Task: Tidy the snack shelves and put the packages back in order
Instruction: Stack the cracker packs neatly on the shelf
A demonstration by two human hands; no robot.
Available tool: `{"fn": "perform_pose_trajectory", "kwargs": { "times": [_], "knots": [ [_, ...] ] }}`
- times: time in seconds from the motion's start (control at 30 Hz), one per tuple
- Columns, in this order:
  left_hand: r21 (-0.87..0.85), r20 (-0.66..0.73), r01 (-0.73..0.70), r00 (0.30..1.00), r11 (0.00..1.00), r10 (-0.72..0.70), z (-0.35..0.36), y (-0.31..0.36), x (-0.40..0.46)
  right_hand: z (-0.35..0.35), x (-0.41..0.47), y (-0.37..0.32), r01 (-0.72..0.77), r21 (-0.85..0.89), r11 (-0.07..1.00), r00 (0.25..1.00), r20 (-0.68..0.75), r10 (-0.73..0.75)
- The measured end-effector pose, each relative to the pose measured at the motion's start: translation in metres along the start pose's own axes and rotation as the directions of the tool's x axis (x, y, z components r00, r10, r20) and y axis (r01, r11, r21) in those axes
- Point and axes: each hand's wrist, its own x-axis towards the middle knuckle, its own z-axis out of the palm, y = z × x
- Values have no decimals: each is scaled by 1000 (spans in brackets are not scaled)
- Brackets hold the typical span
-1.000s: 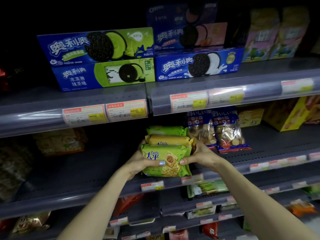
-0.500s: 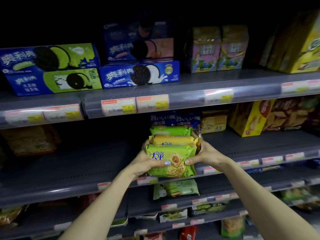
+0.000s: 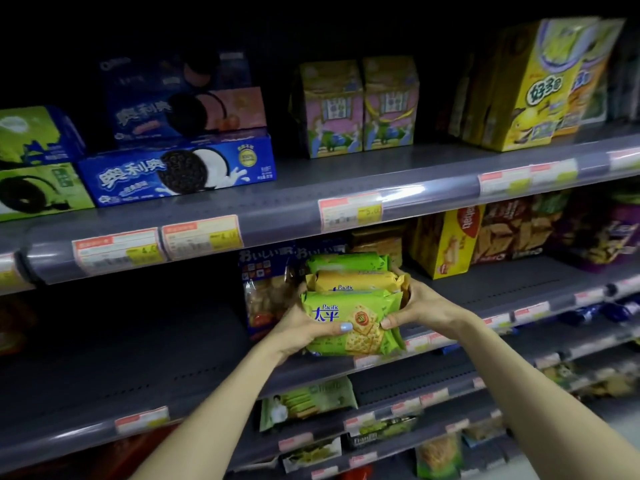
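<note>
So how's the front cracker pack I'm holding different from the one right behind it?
The front pack is green, with its face showing crackers and blue lettering; the second pack is yellow, showing only its top edge. Both thumbs press the front pack; the second is wedged between it and a third, green pack. Both read Pacific.

Three stacked cracker packs (image 3: pixel 353 306), green, yellow, green; held upright above middle shelf (image 3: pixel 502 289)
</note>
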Motion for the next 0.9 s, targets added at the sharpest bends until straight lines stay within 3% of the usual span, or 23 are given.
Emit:
{"fn": "perform_pose_trajectory", "kwargs": {
  "times": [0.5,0.9],
  "knots": [
    [-40,-164,50,985,998,-56,103,15,67,-121,0,-3,-51,-318,947,997,33,65],
    [-37,-235,42,971,998,-49,119,0,98,-152,35,41,-159,-234,959,975,117,190]
  ]
}}
